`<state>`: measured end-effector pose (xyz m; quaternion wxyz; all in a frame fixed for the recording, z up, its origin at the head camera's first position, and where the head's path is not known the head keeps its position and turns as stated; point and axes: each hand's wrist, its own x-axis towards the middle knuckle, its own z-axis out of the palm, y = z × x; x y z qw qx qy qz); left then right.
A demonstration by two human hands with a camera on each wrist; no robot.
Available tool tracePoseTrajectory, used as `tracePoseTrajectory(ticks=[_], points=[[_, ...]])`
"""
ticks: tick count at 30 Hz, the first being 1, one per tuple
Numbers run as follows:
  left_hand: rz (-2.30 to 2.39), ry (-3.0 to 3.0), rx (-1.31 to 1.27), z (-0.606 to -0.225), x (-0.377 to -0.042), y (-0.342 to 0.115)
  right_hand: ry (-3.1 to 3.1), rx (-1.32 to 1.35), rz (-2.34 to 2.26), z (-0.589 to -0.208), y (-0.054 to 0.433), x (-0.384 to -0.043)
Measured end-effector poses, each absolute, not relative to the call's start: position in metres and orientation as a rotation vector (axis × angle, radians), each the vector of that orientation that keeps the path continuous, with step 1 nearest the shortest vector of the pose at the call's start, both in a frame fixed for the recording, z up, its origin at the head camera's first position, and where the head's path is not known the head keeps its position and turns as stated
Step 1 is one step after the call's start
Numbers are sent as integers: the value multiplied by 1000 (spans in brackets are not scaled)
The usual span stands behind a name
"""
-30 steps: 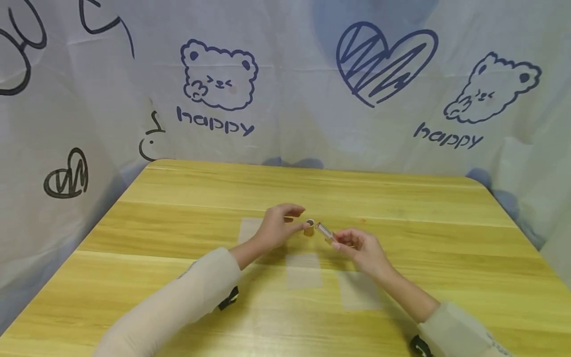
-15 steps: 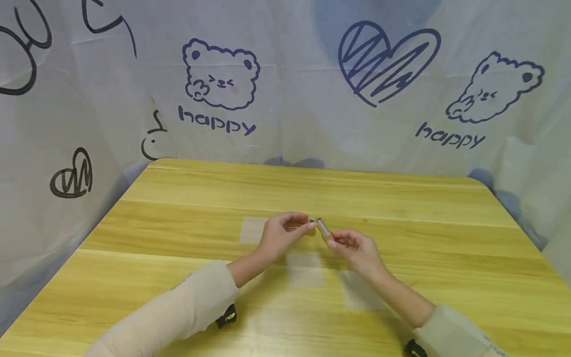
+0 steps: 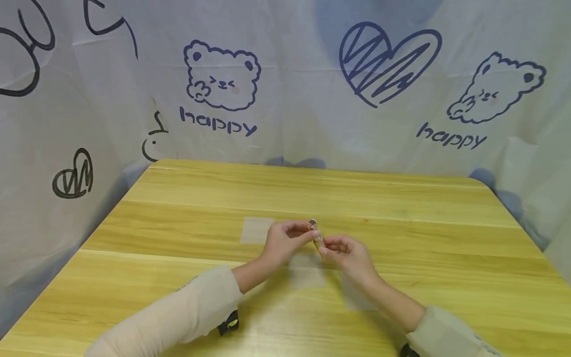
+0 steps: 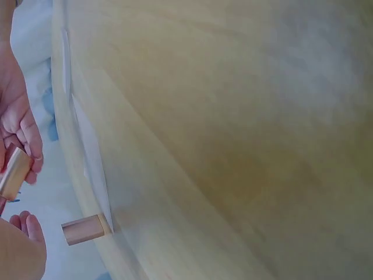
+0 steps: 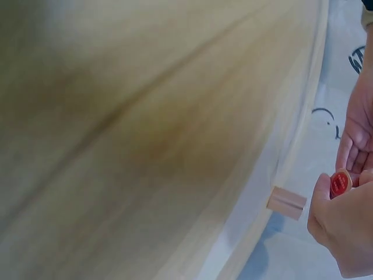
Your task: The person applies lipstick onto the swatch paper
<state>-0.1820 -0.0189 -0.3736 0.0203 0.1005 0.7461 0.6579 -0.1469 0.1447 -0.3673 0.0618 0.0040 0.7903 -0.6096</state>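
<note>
A lipstick (image 3: 318, 241) with a gold base is held upright and slightly tilted between both hands over the middle of the table. My right hand (image 3: 352, 258) pinches its base; the red label (image 5: 340, 184) on the underside shows in the right wrist view. My left hand (image 3: 285, 240) pinches the lipstick's upper part with thumb and fingers, which hide most of that end. The lipstick cap (image 4: 83, 229) stands apart on the table, just beyond the fingers; its open rim faces up in the head view.
Translucent pale squares lie on the wooden table (image 3: 178, 188): one at the left (image 3: 257, 231), one below the hands (image 3: 307, 275), and one partly under the right forearm (image 3: 357, 295). A printed cloth (image 3: 303, 114) hangs behind the table.
The left hand has moved from beside the cap to the lipstick's upper part and pinches it. The right hand has brought the lipstick left and nearer the person; the cap stays standing.
</note>
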Motion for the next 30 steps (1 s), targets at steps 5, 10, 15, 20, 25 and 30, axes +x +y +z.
tracePoseTrajectory(ticks=[5, 10, 15, 20, 25, 30], points=[[2020, 2345, 232, -375, -180, -18, 2371, 31, -1880, -370, 137, -144], [2035, 2320, 170, -374, -179, -18, 2373, 59, -1878, -371, 133, -142], [2060, 2273, 132, -372, -178, -17, 2353, 58, -1892, -371, 132, -143], [2082, 2241, 119, -371, -178, -16, 2333, 79, -1924, -372, 132, -143], [2058, 2257, 113, -371, -176, -15, 2325, 90, -1937, -375, 130, -142], [2033, 2239, 122, -370, -176, -16, 2293, 110, -1967, -376, 129, -142]])
